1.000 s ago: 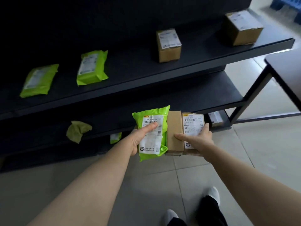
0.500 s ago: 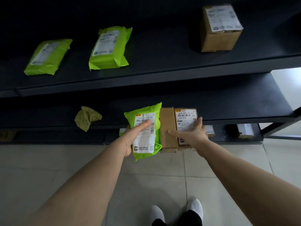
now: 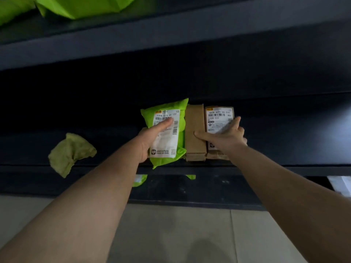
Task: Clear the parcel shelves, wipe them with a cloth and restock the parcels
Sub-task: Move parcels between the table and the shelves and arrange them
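Observation:
My left hand [image 3: 152, 137] holds a bright green mailer bag [image 3: 181, 128] with a white label, thumb pressed on the label. My right hand [image 3: 224, 135] grips a brown cardboard box [image 3: 194, 126] with a white label, thumb on its top face. Both parcels sit side by side over the front part of the dark middle shelf [image 3: 284, 141]; whether they rest on it I cannot tell. A crumpled yellow-green cloth [image 3: 70, 152] lies on the same shelf to the left, hanging over its front edge.
The upper shelf [image 3: 171, 35] juts out overhead, with green mailer bags [image 3: 79, 6] on it at the top left. Another green bag [image 3: 139, 180] and a pale parcel [image 3: 340, 184] sit on the bottom shelf. Pale floor tiles [image 3: 171, 234] lie below.
Both hands carried the green bag and the box forward and down, from in front of the rack to over the middle shelf. The view dropped closer to the shelves.

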